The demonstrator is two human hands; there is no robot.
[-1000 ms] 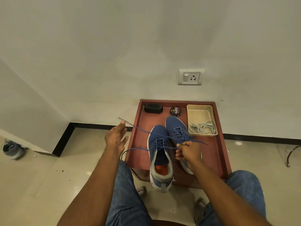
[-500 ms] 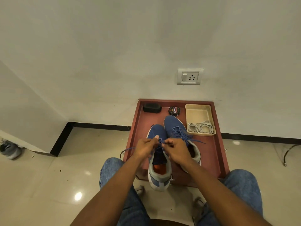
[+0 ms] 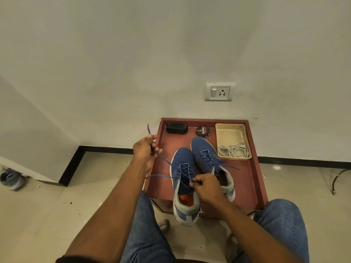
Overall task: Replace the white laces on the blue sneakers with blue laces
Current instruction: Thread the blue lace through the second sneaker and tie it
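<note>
The near blue sneaker (image 3: 185,186) lies on the red-brown tray (image 3: 254,179), its heel hanging over the near rim, with a blue lace (image 3: 163,159) already crossed through its eyelets. The left hand (image 3: 145,151) has its fingers curled round 1 end of that lace and holds it out to the left, the tip sticking up past the knuckles. The right hand (image 3: 206,186) pinches the lace at the top of the tongue; what exactly lies under its fingers cannot be told. A 2nd loose strand trails left from the shoe over the tray's edge.

Just beside it, touching along the toe, the far blue sneaker (image 3: 209,158) also carries a blue lace, its ends lying loose to the right. The white laces (image 3: 233,150) lie coiled in the cream plastic tray (image 3: 230,132) at the back right.

By my reading, the swap is almost done: both shoes are relaced in blue, and what seems left is snugging and tying the near shoe, perhaps the far 1 too.

Behind sit a black brush (image 3: 177,128) and a round Cherry polish tin (image 3: 203,131), below a wall socket (image 3: 219,92)
</note>
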